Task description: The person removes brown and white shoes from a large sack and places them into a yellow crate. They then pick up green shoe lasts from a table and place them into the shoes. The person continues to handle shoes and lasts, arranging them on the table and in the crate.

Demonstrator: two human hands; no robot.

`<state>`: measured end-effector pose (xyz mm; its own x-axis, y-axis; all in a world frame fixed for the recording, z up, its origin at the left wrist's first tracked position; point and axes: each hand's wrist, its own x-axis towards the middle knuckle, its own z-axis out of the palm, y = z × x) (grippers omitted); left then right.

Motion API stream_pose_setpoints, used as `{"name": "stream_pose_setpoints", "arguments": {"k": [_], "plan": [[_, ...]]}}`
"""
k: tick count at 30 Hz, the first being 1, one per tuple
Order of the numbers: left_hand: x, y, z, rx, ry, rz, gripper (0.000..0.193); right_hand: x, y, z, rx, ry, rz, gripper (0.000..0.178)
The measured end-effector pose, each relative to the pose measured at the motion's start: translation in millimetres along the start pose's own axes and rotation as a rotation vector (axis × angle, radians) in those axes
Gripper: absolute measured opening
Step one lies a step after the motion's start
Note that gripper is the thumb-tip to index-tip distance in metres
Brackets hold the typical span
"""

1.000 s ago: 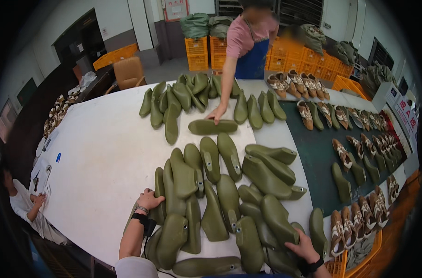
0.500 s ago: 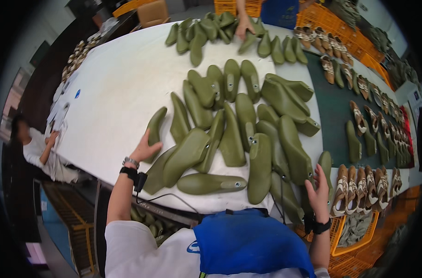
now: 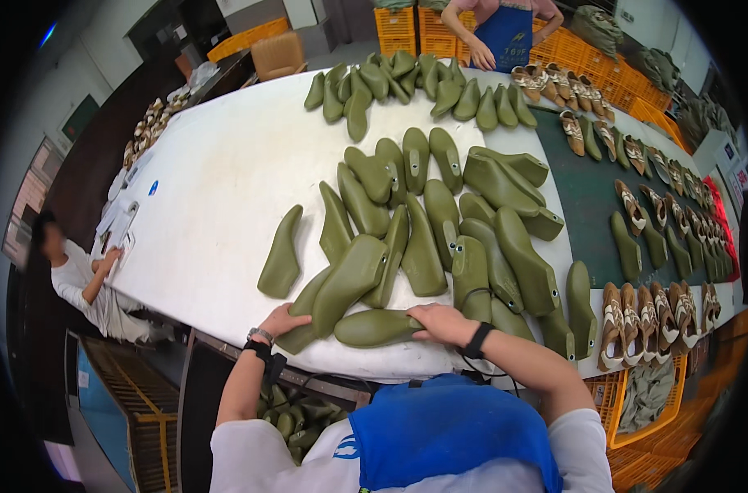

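At the near edge of the table, the right hand [image 3: 441,322] lies over the end of an olive-green shoe last [image 3: 377,327] that rests flat on its side, fingers curled down on it in a loose hold rather than a full clasp. The left hand [image 3: 282,319] is open, palm down, touching the heel end of a second last [image 3: 338,287] that leans up and away to the right. Half a second ago the right hand was out at the right side of the pile, and the left was further out on the table by a single last; both have since drawn in to the near edge, so the work has come to these two nearest lasts (the lying one has kept its place).

Beyond the hands, a loose heap of lasts [image 3: 464,214] spreads over the middle, with one lone last [image 3: 281,253] apart on the left. A further cluster [image 3: 415,86] lies at the far end, where another person in a blue apron [image 3: 505,33] leans on the table edge.

The white table [image 3: 218,172] is long and curves away; along its right side a dark green mat [image 3: 591,201] carries rows of tan sandals [image 3: 653,316]. Orange crates [image 3: 407,20] stand at the far wall. On the left, below table level, another person [image 3: 82,275] sits. More lasts fill a bin [image 3: 296,415] under the near edge.
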<state>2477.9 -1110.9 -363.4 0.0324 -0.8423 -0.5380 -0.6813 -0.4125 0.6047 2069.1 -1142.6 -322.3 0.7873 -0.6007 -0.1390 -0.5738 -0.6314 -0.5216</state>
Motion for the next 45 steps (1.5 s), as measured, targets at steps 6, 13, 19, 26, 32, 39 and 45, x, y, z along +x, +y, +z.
{"name": "stream_pose_setpoints", "arguments": {"k": [6, 13, 19, 26, 32, 39, 45], "plan": [[-15, 4, 13, -0.241, -0.105, -0.174, 0.084, 2, 25, 7, 0.123, -0.006, 0.045, 0.05], [-67, 45, 20, -0.913, -0.251, -0.111, 0.05, -67, 21, -28, 0.871, -0.133, 0.382, 0.045], [-24, 146, 29, -1.153, -0.352, 0.168, 0.055, -58, 35, -74, 1.399, 0.404, 0.526, 0.033], [59, 103, -36, 0.371, 0.736, 0.39, 0.092, -61, 38, -112, 1.234, 0.626, 0.549, 0.043], [55, -11, -21, 0.356, 0.618, 0.01, 0.118, -168, 26, -80, 1.03, 0.779, 0.499, 0.027], [81, 6, 2, -0.289, 0.507, 0.096, 0.068, -284, 23, -1, 0.266, 0.967, 0.96, 0.045], [52, 8, 62, -0.97, 0.236, 0.071, 0.054, -283, 44, 27, 0.235, 0.641, 0.95, 0.082]]}}
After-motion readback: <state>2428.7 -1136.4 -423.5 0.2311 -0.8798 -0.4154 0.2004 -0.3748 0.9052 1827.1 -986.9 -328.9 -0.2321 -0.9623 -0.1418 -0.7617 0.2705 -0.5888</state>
